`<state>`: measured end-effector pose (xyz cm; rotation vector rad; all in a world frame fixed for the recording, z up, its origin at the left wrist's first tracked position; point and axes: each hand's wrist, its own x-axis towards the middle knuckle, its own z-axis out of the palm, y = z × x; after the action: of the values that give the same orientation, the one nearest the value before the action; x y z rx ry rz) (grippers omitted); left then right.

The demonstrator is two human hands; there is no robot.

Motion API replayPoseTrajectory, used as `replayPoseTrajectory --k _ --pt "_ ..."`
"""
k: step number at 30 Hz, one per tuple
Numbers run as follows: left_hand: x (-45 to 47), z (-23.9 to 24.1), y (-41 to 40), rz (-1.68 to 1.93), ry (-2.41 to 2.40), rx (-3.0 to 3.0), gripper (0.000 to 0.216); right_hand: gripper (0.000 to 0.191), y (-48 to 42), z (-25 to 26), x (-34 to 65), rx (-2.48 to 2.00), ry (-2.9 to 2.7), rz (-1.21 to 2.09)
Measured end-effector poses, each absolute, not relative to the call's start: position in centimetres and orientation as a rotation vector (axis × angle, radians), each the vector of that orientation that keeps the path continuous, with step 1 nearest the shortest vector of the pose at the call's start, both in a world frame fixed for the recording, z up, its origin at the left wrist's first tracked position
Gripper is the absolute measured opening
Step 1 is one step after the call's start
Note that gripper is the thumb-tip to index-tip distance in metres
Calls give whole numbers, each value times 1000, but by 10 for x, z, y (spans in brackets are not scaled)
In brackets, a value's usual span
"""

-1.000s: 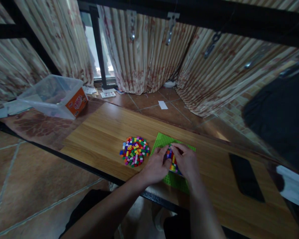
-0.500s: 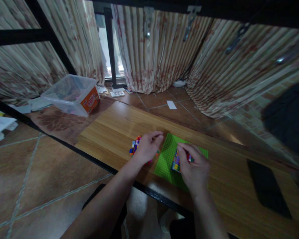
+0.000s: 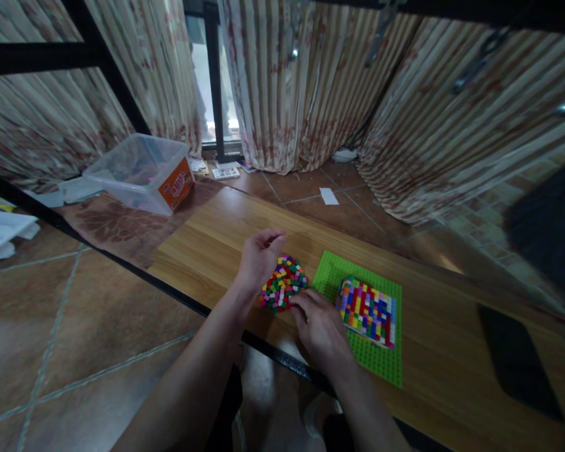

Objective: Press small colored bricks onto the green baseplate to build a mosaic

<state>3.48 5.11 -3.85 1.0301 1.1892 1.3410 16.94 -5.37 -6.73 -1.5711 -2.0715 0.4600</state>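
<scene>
A round heap of small, many-coloured building bricks [image 3: 285,285] lies on the wooden table. My left hand [image 3: 260,260] hovers over the heap's left side, fingers stretched forward and the thumb a little apart, with nothing visible in it. At the heap's lower right edge, my right hand [image 3: 320,326] has its thumb and fingertips drawn together among the bricks; whatever they grip is too small to make out. To the right lies a green studded baseplate [image 3: 376,367]. On it sits a roughly square block of tightly joined coloured bricks [image 3: 367,311], several colours in rows.
The wooden table [image 3: 216,232] has a dark edge on my side. A flat black object [image 3: 518,358] lies at its right end. Beyond the table on the tiled floor stand a clear plastic bin [image 3: 136,176] with an orange label and a white paper [image 3: 328,196]. Striped curtains [image 3: 301,94] hang behind.
My right hand has moved left from the brick block on the baseplate to the loose heap, uncovering the block. My left hand has shifted left and up, showing more of the heap.
</scene>
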Motion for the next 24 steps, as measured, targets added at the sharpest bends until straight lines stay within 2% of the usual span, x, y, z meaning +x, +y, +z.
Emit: replayPoseTrajectory --k 24 --pt "38 -42 49 1278 1210 1091 17 21 -48 -76 158 -1581 -2056 366"
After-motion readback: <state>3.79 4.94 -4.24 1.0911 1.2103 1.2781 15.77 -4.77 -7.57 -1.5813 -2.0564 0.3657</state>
